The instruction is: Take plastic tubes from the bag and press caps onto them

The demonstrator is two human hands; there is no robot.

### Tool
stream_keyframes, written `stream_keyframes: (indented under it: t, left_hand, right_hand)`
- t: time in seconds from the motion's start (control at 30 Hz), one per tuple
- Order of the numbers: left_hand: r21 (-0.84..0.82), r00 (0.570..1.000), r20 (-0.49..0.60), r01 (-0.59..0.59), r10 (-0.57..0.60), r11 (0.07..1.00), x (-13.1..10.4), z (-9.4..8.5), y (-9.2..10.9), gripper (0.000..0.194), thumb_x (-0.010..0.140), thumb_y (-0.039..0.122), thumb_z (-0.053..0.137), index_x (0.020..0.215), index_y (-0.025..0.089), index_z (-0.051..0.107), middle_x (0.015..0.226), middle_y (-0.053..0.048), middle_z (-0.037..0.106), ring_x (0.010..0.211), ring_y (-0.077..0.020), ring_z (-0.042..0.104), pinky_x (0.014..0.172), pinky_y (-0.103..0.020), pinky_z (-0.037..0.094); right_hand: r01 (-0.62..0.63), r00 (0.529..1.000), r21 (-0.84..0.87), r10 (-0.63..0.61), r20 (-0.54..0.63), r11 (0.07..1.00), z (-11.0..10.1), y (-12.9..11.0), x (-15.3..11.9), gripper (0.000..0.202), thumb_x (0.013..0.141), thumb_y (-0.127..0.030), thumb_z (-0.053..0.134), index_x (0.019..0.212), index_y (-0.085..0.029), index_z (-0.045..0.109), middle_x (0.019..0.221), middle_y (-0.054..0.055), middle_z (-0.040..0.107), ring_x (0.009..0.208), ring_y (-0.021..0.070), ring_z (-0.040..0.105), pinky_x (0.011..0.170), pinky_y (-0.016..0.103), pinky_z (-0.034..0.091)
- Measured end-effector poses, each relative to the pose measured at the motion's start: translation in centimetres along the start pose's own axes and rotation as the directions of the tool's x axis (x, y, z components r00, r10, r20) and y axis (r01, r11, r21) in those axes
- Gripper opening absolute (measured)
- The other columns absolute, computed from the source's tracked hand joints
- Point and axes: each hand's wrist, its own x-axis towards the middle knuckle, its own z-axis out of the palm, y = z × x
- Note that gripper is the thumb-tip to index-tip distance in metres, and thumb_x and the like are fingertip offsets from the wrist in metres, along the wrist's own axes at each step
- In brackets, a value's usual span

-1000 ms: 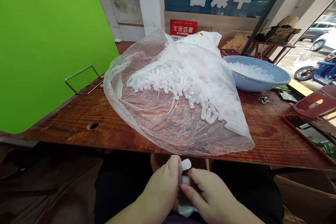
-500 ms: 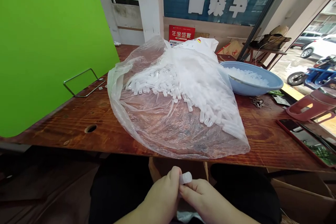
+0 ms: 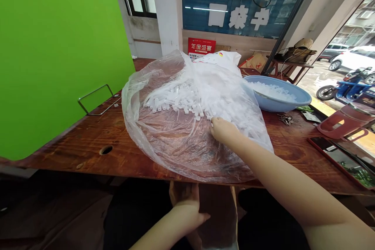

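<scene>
While white plastic tubes point(image 3: 182, 98) are heaped inside a clear plastic bag point(image 3: 164, 144) on the bench point(image 3: 293, 144), flanked by a blue basin point(image 3: 271, 103), the nearest tubes are reached by the right hand point(image 3: 222, 129), fingers curled, grip unclear. Below the bench edge, the left hand point(image 3: 187, 208) is held thumb spread, contents untellable.

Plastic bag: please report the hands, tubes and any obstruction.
Right hand at the white plastic tubes heaped in clear plastic bag, grip unclear. Left hand below tabletop edge, grip unclear. Bag mouth open; nothing seen blocking it.
</scene>
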Motion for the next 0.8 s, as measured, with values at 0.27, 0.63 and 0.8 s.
stream_keyframes:
  t: [0.27,0.63,0.8]
  left_hand:
    - [-0.200,0.982,0.055,-0.169,0.183,0.965,-5.2,-5.9,-0.5,0.046,0.074,0.035,0.060,0.119,0.023,0.053,0.117,-0.005,0.059,0.105,-0.0211,0.055,0.093,-0.033,0.041]
    - [0.476,0.811,-0.393,-0.223,0.433,0.851,5.8,-19.4,3.7,0.028,0.087,0.019,0.033,0.104,0.015,0.056,0.105,-0.007,0.062,0.094,-0.0194,0.057,0.081,-0.029,0.043]
    - [0.630,0.836,-0.301,-0.188,0.459,0.754,12.2,-21.1,5.1,0.030,0.084,0.012,0.038,0.106,0.013,0.057,0.110,-0.011,0.059,0.099,-0.0237,0.056,0.083,-0.033,0.041]
  right_hand:
    - [-0.059,0.998,-0.031,0.058,-0.011,0.998,1.3,-0.6,1.7,0.027,0.084,-0.005,0.036,0.106,-0.007,0.050,0.099,0.019,0.063,0.092,0.0256,0.062,0.069,0.030,0.045]
    - [0.314,0.940,0.127,-0.327,0.101,0.941,0.0,-2.3,-9.5,0.020,0.087,-0.033,0.045,0.093,-0.017,0.055,0.086,0.006,0.066,0.079,0.0226,0.064,0.064,0.029,0.043]
    - [0.208,0.976,-0.002,-0.207,-0.065,0.978,0.0,-1.8,-1.7,0.024,0.091,-0.018,0.034,0.103,-0.014,0.054,0.100,0.011,0.062,0.088,0.0210,0.062,0.071,0.029,0.044]
